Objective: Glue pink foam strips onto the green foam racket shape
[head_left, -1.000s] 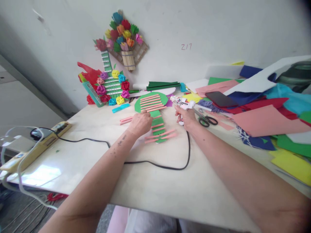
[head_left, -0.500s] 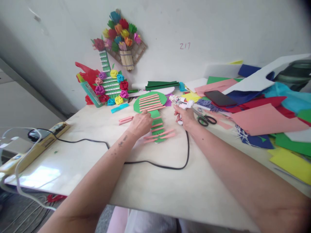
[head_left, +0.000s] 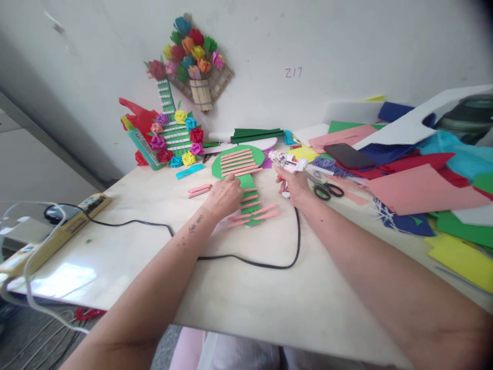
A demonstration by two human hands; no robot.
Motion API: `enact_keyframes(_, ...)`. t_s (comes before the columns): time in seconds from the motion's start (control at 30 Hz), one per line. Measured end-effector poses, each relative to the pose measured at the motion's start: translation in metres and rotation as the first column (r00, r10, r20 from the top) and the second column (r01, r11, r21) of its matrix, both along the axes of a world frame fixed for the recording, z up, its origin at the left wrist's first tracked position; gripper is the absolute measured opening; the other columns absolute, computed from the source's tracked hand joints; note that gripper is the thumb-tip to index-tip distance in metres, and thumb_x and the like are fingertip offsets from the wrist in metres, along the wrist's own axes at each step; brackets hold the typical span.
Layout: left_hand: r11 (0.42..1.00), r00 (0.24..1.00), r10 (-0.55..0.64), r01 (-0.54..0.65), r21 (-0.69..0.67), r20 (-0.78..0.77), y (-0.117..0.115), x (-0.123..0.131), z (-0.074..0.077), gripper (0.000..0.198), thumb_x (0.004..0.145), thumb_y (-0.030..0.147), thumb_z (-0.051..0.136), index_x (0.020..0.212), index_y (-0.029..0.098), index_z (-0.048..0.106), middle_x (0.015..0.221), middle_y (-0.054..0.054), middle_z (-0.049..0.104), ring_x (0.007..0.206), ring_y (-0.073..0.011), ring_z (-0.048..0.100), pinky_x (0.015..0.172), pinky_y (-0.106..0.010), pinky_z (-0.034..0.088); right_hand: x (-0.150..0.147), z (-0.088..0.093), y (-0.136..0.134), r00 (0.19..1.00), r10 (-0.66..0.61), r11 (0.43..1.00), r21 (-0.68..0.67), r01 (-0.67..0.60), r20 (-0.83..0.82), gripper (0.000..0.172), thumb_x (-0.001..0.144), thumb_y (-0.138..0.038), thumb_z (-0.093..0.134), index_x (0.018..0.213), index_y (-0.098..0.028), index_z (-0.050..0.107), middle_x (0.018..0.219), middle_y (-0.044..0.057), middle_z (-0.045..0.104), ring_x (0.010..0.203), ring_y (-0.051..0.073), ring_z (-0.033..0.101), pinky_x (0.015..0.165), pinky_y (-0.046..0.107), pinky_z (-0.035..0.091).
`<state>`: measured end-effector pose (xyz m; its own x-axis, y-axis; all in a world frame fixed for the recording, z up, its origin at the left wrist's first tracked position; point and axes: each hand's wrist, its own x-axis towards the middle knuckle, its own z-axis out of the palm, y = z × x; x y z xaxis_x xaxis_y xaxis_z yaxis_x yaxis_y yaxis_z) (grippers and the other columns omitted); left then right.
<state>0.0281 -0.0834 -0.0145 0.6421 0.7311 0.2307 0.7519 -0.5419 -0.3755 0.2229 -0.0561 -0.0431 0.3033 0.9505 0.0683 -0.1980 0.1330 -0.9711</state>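
Observation:
A green paper cutout [head_left: 216,168] with a rounded top and a narrow stem lies on the table, bearing rows of rolled pink paper strips [head_left: 236,160]. My left hand [head_left: 227,195] rests over the upper stem, fingers curled closed. One pink strip emerges from under it on the right; the fingertips are mostly hidden. Lower on the stem, two longer strips lie askew, their right ends blurred. To the right, my right hand [head_left: 295,186] is closed around a white hot glue gun [head_left: 298,165], its black cord [head_left: 297,241] trailing down. Loose pink rolls [head_left: 199,191] lie to the left.
Black-handled scissors [head_left: 327,191] and a phone [head_left: 348,155] sit right, among piled coloured paper [head_left: 419,190]. A flower-trimmed paper guitar [head_left: 175,134] leans at the back left. A power strip [head_left: 57,234] lies along the left edge, with the cord crossing the table.
Both hands stay almost still, the left over the stem and the right around the glue gun. The right ends of the lower pink strips have shifted slightly.

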Motion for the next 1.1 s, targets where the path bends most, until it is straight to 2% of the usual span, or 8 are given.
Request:
enact_keyframes(0.2,0.999,0.998,-0.013,0.016,-0.030,0.068,-0.003,-0.002,0.004,0.027,0.076,0.017,0.041,0.072,0.013,0.067,0.073,-0.012,0.058,0.086,-0.0251,0.049,0.055,-0.029,0.036,0.000,-0.001,0.000,1.000,0.007,1.000,0.010,-0.007,0.004,0.023,0.062,-0.033,0.067,0.067,-0.014,0.054,0.047,-0.005,0.052,0.027,0.003,0.035,0.026,0.017,0.032)
enact_keyframes(0.33,0.999,0.960,0.036,-0.026,-0.039,0.276,0.001,-0.010,0.002,0.027,0.076,0.022,0.044,0.083,0.015,0.068,0.078,-0.010,0.062,0.088,-0.0236,0.052,0.061,-0.028,0.039,0.001,-0.002,0.000,1.000,0.021,0.999,0.025,-0.021,0.014,0.025,0.061,-0.034,0.067,0.069,-0.013,0.055,0.047,-0.005,0.052,0.027,0.003,0.036,0.027,0.018,0.032)
enact_keyframes(0.43,0.985,0.827,0.174,-0.141,-0.102,0.535,0.008,-0.020,-0.002,0.025,0.075,0.026,0.046,0.082,0.016,0.068,0.078,-0.007,0.064,0.077,-0.0188,0.056,0.065,-0.027,0.041,-0.001,0.000,-0.001,0.999,0.039,0.998,0.057,-0.040,0.028,0.028,0.060,-0.035,0.069,0.073,-0.013,0.057,0.050,-0.003,0.055,0.031,0.006,0.044,0.028,0.018,0.033)
enact_keyframes(0.53,0.910,0.602,0.411,-0.225,-0.348,0.684,0.015,-0.027,-0.007,0.022,0.071,0.031,0.052,0.072,0.015,0.067,0.063,-0.004,0.063,0.060,-0.0149,0.057,0.056,-0.023,0.041,-0.006,0.004,-0.005,0.997,0.064,0.994,0.082,-0.068,0.046,0.028,0.060,-0.033,0.069,0.076,-0.014,0.057,0.053,-0.001,0.059,0.034,0.007,0.048,0.029,0.017,0.034)
enact_keyframes(0.6,0.833,0.461,0.542,-0.188,-0.520,0.702,0.018,-0.030,-0.009,0.022,0.068,0.035,0.056,0.066,0.015,0.064,0.054,-0.002,0.059,0.049,-0.0122,0.053,0.048,-0.021,0.040,-0.009,0.006,-0.008,0.993,0.096,0.993,0.063,-0.100,0.070,0.025,0.061,-0.031,0.068,0.075,-0.013,0.057,0.053,0.000,0.061,0.031,0.006,0.045,0.030,0.017,0.034)
enact_keyframes(0.67,0.778,0.374,0.611,-0.119,-0.617,0.698,0.019,-0.030,-0.011,0.022,0.065,0.036,0.060,0.061,0.014,0.061,0.048,0.000,0.055,0.041,-0.0096,0.048,0.043,-0.020,0.038,-0.012,0.007,-0.010,0.989,0.118,0.992,0.029,-0.121,0.094,0.022,0.061,-0.028,0.067,0.072,-0.012,0.057,0.054,0.002,0.062,0.031,0.006,0.045,0.032,0.018,0.035)
enact_keyframes(0.87,0.710,0.306,0.664,0.025,-0.703,0.682,0.020,-0.029,-0.016,0.028,0.062,0.039,0.065,0.054,0.014,0.056,0.043,0.001,0.053,0.035,-0.0062,0.042,0.038,-0.019,0.034,-0.018,0.004,-0.012,0.970,0.154,0.987,0.010,-0.159,0.190,0.021,0.062,-0.028,0.066,0.073,-0.013,0.057,0.062,0.004,0.065,0.041,0.009,0.055,0.039,0.018,0.040)
enact_keyframes(1.1,0.661,0.252,0.705,0.109,-0.743,0.663,0.020,-0.029,-0.019,0.032,0.058,0.041,0.069,0.054,0.012,0.055,0.046,0.000,0.054,0.035,-0.0053,0.043,0.036,-0.018,0.033,-0.026,0.004,-0.014,0.924,0.171,0.982,0.017,-0.188,0.341,0.021,0.065,-0.028,0.064,0.079,-0.013,0.060,0.072,0.005,0.067,0.046,0.009,0.057,0.041,0.018,0.041)
